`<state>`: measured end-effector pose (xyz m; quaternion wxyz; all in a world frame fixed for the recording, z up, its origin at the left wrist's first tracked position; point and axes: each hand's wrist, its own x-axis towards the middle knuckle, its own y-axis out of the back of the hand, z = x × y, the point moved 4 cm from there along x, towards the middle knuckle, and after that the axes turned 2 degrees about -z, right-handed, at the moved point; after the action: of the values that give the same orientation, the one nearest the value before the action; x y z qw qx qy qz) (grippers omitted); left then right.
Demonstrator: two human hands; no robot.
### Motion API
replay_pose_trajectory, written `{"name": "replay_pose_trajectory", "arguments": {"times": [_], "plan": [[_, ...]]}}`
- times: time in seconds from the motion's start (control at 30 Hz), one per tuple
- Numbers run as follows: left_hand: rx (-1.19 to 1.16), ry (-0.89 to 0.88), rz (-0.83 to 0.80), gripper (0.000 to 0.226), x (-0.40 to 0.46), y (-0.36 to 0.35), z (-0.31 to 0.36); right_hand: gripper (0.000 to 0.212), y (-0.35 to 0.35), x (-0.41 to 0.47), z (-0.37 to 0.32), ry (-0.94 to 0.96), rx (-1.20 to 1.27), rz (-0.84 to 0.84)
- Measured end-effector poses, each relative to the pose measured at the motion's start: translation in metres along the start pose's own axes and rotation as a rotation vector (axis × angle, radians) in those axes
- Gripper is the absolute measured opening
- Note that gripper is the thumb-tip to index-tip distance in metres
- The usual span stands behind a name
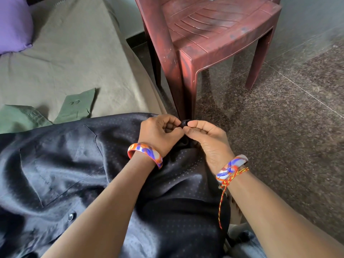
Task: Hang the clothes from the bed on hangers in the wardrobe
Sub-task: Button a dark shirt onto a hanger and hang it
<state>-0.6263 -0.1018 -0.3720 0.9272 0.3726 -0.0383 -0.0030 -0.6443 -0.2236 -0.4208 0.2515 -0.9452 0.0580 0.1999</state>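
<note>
A shiny black shirt (61,164) with a chest pocket and buttons lies spread over the near end of the bed. My left hand (158,133) and my right hand (206,140) meet at the shirt's far edge, by the bed's corner. Both pinch a small bunched bit of the black fabric (183,123) between thumb and fingers. A green shirt (24,116) lies flat on the bed behind the black one, with a buttoned cuff (78,107) showing. No hanger or wardrobe is in view.
The bed has an olive-beige sheet (74,53) and a purple pillow (13,25) at the far left. A dark red plastic chair (214,34) stands close to the bed's right side. Speckled dark stone floor (279,118) spreads to the right.
</note>
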Motion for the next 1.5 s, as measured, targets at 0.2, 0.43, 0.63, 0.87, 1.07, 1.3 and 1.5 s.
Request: {"name": "replay_pose_trajectory", "arguments": {"times": [0.2, 0.43, 0.63, 0.87, 1.07, 1.3, 1.5], "plan": [[-0.035, 0.088, 0.121, 0.009, 0.000, 0.002, -0.003, 0.018, -0.004, -0.001, -0.003, 0.025, -0.030, -0.053], [0.122, 0.104, 0.168, 0.012, 0.001, 0.000, 0.001, 0.022, -0.007, -0.002, -0.004, 0.078, -0.119, -0.115], [0.184, 0.064, 0.060, 0.015, 0.005, -0.006, -0.003, 0.022, -0.004, 0.000, -0.002, 0.069, -0.141, -0.101], [-0.006, 0.025, 0.157, 0.015, -0.001, -0.001, -0.003, 0.016, -0.004, 0.000, 0.002, -0.057, 0.059, 0.009], [0.016, -0.060, 0.089, 0.010, -0.004, -0.003, 0.001, 0.021, 0.000, 0.001, 0.006, -0.134, 0.079, 0.035], [0.022, -0.076, 0.041, 0.015, -0.004, -0.004, -0.001, 0.024, 0.001, 0.007, 0.010, -0.192, 0.140, -0.008], [0.021, -0.064, 0.044, 0.012, -0.003, -0.007, -0.002, 0.025, 0.003, 0.008, 0.008, -0.111, 0.003, 0.073]]}}
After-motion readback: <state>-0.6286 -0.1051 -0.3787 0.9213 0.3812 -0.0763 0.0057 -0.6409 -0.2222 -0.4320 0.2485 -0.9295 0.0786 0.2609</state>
